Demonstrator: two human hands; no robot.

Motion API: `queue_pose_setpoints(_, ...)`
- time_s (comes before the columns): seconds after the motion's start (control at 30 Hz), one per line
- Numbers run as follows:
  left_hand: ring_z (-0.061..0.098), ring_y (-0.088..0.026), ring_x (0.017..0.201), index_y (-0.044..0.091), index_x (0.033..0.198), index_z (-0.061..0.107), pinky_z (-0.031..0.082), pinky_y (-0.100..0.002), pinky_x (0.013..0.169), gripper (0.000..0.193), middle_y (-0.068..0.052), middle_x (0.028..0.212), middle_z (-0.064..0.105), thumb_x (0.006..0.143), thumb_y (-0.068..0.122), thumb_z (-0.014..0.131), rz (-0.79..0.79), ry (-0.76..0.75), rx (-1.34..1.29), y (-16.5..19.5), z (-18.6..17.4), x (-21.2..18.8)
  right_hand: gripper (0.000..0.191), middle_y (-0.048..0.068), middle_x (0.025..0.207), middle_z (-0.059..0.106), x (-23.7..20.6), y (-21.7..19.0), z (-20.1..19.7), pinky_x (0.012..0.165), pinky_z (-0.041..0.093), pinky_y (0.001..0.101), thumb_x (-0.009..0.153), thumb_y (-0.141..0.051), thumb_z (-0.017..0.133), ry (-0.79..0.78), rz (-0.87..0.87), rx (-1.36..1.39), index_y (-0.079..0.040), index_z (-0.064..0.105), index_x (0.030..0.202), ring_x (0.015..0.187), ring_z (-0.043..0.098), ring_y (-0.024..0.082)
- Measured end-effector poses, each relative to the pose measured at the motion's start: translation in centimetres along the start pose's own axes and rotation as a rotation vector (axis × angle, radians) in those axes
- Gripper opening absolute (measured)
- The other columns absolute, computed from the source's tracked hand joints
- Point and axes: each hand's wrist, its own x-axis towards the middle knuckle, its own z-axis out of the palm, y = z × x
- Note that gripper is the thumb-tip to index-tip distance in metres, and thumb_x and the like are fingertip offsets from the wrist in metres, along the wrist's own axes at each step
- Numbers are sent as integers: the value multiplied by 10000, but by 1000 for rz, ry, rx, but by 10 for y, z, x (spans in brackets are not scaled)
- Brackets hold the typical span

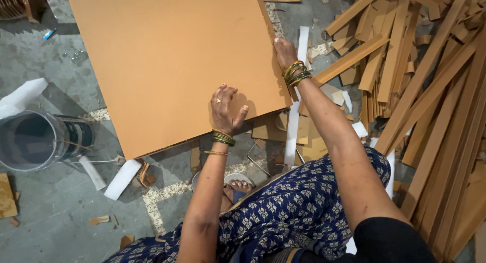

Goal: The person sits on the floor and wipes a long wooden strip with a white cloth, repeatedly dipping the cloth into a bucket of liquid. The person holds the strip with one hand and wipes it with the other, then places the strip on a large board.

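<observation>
From the head camera, a large orange board (167, 60) lies flat on the grey floor (55, 202). The left hand (226, 110) rests open on its near edge; the right hand (285, 52) presses open-palmed at its right edge, beside the pile of wooden strips (430, 91).

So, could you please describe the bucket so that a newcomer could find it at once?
Start from the large orange board lying on the grey floor under both hands. Look past its left edge to the frame's left side: the bucket lies there on its side. It is the only round, dark container, its open mouth facing the camera.
</observation>
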Motion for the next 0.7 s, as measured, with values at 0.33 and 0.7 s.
queue_pose_setpoints(0.33,504,-376,1376,61,1238,619,393,-519,1151,525,-129,1257,658,924,478,672,17,-5,-20,-3,-3,0,378,59,816,668,-6,-4,-13,598,483,293,1015,-343,585,21,262,183,-16,712,1155,680,605,143)
queue_pose_setpoints(0.7,621,-326,1204,91,1280,647,489,-479,1067,358,-130,1246,678,1012,326,605,-183,51,-275,27,-48,67,552,154,1285,648,-41,-1,-139,873,577,383,1041,-188,728,246,-514,-231,-36,450,1493,1062,663,228)
